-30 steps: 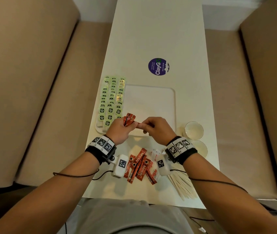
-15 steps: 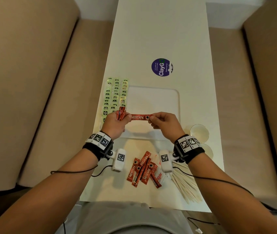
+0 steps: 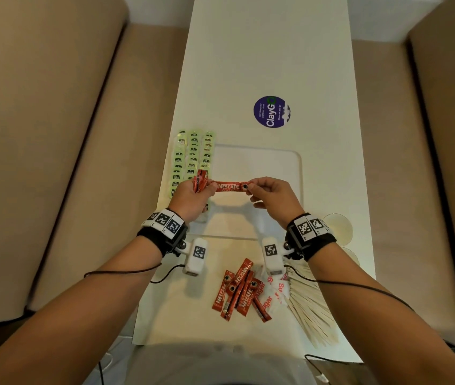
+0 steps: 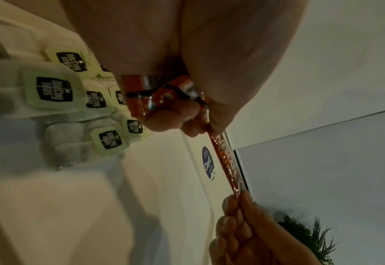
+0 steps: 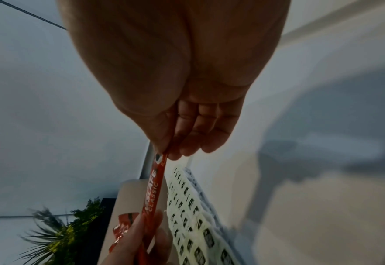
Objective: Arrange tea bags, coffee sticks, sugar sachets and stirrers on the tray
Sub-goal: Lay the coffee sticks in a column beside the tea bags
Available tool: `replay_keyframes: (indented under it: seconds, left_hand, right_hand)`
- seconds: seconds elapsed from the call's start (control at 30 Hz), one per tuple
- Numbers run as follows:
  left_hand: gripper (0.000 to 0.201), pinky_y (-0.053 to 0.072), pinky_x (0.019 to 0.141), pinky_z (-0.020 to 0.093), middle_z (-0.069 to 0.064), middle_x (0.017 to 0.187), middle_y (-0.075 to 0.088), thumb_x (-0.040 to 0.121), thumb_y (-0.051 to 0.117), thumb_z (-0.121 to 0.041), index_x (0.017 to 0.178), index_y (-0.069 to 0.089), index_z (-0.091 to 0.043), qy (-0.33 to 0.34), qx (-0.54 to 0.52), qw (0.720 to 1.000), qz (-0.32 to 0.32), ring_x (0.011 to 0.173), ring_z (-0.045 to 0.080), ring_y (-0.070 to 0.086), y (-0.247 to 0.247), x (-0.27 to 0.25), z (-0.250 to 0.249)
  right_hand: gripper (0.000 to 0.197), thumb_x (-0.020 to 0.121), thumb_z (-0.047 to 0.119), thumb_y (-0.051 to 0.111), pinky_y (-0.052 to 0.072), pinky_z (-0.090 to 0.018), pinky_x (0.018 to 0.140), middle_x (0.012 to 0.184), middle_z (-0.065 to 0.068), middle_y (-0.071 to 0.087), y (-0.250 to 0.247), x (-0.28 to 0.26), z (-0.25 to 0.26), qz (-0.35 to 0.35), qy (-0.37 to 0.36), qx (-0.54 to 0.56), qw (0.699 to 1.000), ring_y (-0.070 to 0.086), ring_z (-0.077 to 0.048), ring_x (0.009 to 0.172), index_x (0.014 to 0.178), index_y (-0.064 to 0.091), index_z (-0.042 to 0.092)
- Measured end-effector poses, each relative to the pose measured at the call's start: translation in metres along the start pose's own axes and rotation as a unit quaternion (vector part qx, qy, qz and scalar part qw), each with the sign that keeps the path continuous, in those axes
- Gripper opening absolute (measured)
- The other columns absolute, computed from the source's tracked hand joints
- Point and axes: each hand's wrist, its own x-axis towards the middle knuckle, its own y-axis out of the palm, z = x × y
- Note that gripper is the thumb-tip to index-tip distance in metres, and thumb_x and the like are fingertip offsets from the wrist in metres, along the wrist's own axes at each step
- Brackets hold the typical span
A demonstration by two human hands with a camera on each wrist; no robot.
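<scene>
Nescafé Classic coffee stick (image 3: 230, 187) pinched between left hand (image 3: 190, 198) and right hand (image 3: 276, 197) grips, beside McCoy teas tags (image 3: 193, 154).

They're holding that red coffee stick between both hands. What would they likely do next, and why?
Probably lay the coffee stick on the tray beside the tea bags. The right hand pinches one end, the left hand grips the other plus more sticks, right above bare tray.

left hand (image 3: 190, 197) hides nearest tea bags (image 3: 193, 154); sugar sachets (image 3: 274, 290) partly under coffee sticks (image 3: 237, 290); wrist views blurred
</scene>
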Motion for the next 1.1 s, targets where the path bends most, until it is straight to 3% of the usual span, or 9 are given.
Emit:
replay_keyframes:
  seconds: [0.1,0.2,0.4,0.6,0.7,0.83,0.93,1.0,1.1]
  left_hand:
    - [0.016,0.045,0.049,0.021,0.007,0.084,0.059,0.098,0.061,-0.031,0.097,0.068,-0.016,-0.001,0.000,1.000,-0.003,0.052,0.012,0.048,-0.006,0.013,-0.005]
    - [0.024,0.047,0.053,0.022,0.006,0.090,0.062,0.097,0.061,-0.032,0.106,0.068,-0.011,-0.013,-0.002,1.000,0.004,0.057,0.013,0.051,-0.014,0.027,-0.008]
    - [0.013,0.046,0.052,0.024,0.004,0.090,0.064,0.097,0.059,-0.015,0.106,0.067,-0.018,-0.022,-0.023,0.999,0.021,0.052,0.014,0.052,-0.021,0.052,-0.015]
    - [0.022,0.051,0.052,0.023,0.011,0.094,0.061,0.097,0.056,-0.007,0.118,0.062,-0.011,-0.044,-0.036,0.998,0.039,0.060,0.016,0.055,-0.023,0.067,-0.019]
    - [0.013,0.056,0.058,0.026,0.010,0.101,0.066,0.101,0.052,-0.010,0.110,0.060,-0.015,-0.037,-0.033,0.998,0.043,0.064,0.017,0.058,-0.024,0.070,-0.018]
    - [0.011,0.058,0.062,0.030,0.009,0.106,0.071,0.105,0.047,-0.013,0.105,0.055,-0.020,-0.027,-0.033,0.997,0.058,0.065,0.016,0.061,-0.025,0.072,-0.017]
    - [0.007,0.057,0.058,0.027,0.008,0.105,0.072,0.105,0.047,-0.015,0.110,0.052,-0.015,-0.025,-0.023,0.998,0.056,0.065,0.018,0.063,-0.026,0.075,-0.017]
    - [0.007,0.056,0.056,0.027,0.008,0.104,0.073,0.105,0.049,-0.017,0.110,0.053,-0.014,-0.025,-0.024,0.998,0.057,0.066,0.019,0.065,-0.026,0.076,-0.017]
    - [0.007,0.054,0.054,0.026,0.008,0.101,0.074,0.104,0.051,-0.019,0.105,0.056,-0.014,-0.026,-0.026,0.998,0.057,0.064,0.018,0.065,-0.026,0.076,-0.017]
  right_hand:
    - [0.013,0.097,0.016,0.067,0.057,-0.030,0.073,0.087,-0.002,0.074,-0.003,0.019,0.002,-0.012,0.000,-0.013,1.000,0.065,-0.012,0.073,0.103,0.074,0.007]
    - [0.012,0.097,0.017,0.066,0.057,-0.028,0.071,0.087,-0.001,0.074,-0.005,0.041,0.007,-0.028,-0.004,-0.030,0.999,0.065,-0.012,0.072,0.102,0.074,0.009]
    - [0.010,0.097,0.016,0.065,0.056,-0.026,0.066,0.086,-0.004,0.074,-0.007,0.083,0.011,-0.055,-0.001,-0.044,0.998,0.064,-0.012,0.068,0.099,0.074,0.010]
    - [0.013,0.099,0.014,0.063,0.056,-0.025,0.056,0.086,-0.007,0.072,-0.006,0.117,0.013,-0.079,0.027,-0.053,0.995,0.062,-0.013,0.061,0.103,0.072,0.006]
    - [0.010,0.098,0.013,0.063,0.060,-0.037,0.062,0.079,-0.011,0.071,-0.002,0.130,0.013,-0.087,0.047,-0.050,0.994,0.061,-0.020,0.059,0.096,0.071,0.007]
    - [0.012,0.096,0.012,0.065,0.055,-0.033,0.059,0.071,-0.015,0.069,0.009,0.144,0.009,-0.109,0.063,-0.055,0.991,0.058,-0.020,0.053,0.089,0.072,0.004]
    - [0.016,0.089,0.020,0.072,0.060,-0.038,0.070,0.071,-0.014,0.074,0.015,0.156,0.005,-0.130,0.070,-0.096,0.984,0.065,-0.021,0.059,0.075,0.076,0.013]
    - [0.019,0.088,0.024,0.074,0.058,-0.029,0.065,0.065,-0.007,0.072,0.016,0.161,0.003,-0.148,0.069,-0.123,0.979,0.065,-0.017,0.059,0.070,0.076,0.016]
    - [0.020,0.089,0.029,0.074,0.045,-0.016,0.056,0.065,0.001,0.070,0.017,0.165,0.000,-0.152,0.069,-0.167,0.972,0.063,-0.010,0.061,0.073,0.076,0.018]
